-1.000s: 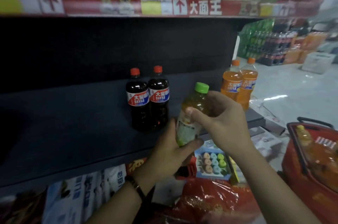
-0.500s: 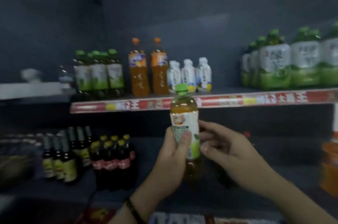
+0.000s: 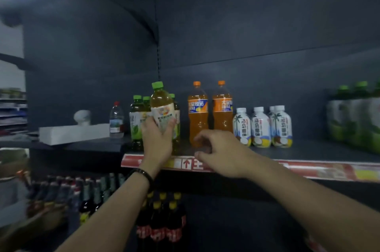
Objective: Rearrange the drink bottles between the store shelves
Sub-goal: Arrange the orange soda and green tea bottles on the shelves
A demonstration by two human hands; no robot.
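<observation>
On upper shelf (image 3: 308, 153), two orange sodas (image 3: 198, 112), left grip (image 3: 157, 140) holding one tea bottle (image 3: 161, 101), right grip (image 3: 222, 153) loose

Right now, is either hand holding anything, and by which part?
Left hand holds the green-capped amber plastic bottle, grip around its labelled middle; right hand holds nothing.

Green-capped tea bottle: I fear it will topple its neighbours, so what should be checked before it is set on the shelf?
1. Grip: the left hand holds the green-capped tea bottle round its label: ok.
2. Attitude: cap up, leaning only slightly: ok.
3. Other hand out of the way: the right hand holds nothing, fingers loosely curled, in front of the orange soda bottles: ok.
4. Free spot among the matching green-capped bottles on the shelf: hidden behind the held bottle and hand: cannot tell.
5. Held bottle's base over or on the shelf: hidden by the hand: cannot tell.
</observation>
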